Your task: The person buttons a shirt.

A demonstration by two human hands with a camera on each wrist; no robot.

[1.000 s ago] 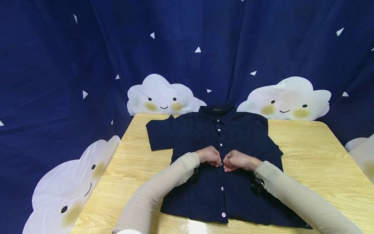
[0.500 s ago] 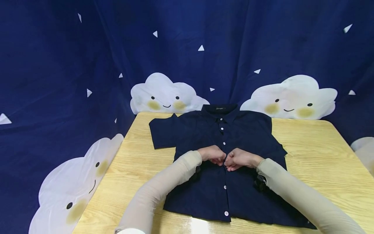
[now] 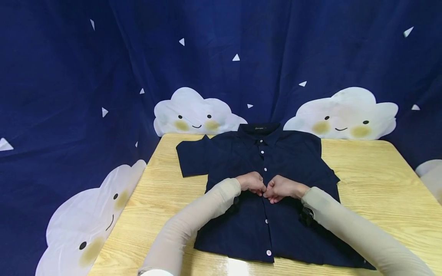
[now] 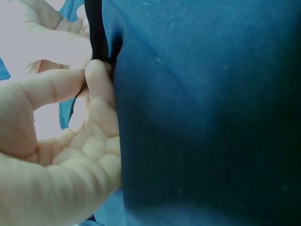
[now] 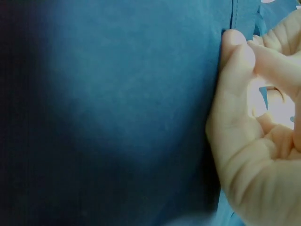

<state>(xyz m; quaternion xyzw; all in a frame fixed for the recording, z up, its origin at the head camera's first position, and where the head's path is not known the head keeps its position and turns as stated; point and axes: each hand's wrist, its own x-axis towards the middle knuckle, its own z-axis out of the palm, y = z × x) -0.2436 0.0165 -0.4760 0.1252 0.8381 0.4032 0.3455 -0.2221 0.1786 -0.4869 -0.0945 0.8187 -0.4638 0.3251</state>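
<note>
A dark navy short-sleeved button-up shirt [image 3: 235,226] lies front up, its collar [image 3: 259,132] at the far side. White buttons run down its front, among them one above the hands [image 3: 265,169] and one near the hem [image 3: 268,253]. At mid-placket my left hand [image 3: 251,182] pinches the front edge between thumb and fingers. My right hand [image 3: 284,187] meets it there, thumb and fingertips pinching the same stretch of placket. In the left wrist view, the left hand's fingertips [image 4: 99,70] lie right at a fold of cloth. Fingers hide the button between the hands.
Under the shirt is a light wood-grain table [image 3: 373,184]. Behind and to the left hangs a dark blue curtain [image 3: 207,46] with white clouds [image 3: 198,109]. A dark wrist device [image 3: 306,215] shows below the right cuff.
The fingertips of both hands have come together on the placket, and the button seen between them a second ago is covered. The whole view has shifted slightly.
</note>
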